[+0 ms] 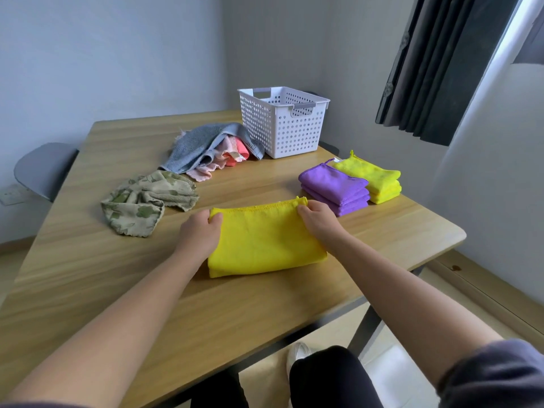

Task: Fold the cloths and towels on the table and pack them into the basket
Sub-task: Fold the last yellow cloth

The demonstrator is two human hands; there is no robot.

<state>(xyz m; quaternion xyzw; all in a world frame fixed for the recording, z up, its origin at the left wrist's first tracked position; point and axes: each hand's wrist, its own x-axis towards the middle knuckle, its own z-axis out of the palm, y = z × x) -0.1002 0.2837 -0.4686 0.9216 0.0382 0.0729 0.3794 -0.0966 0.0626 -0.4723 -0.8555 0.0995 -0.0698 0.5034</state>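
The left grip (202, 233) pinches the far left corner of the yellow cloth (265, 245), which lies folded on the worktop (88, 275), its long axis running left to right; the right grip (318, 219) pinches the far right corner, both equally near.

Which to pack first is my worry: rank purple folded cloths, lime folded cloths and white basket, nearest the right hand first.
1. Purple folded cloths, just beside the right hand.
2. Lime folded cloths, farther right.
3. White basket, far back.
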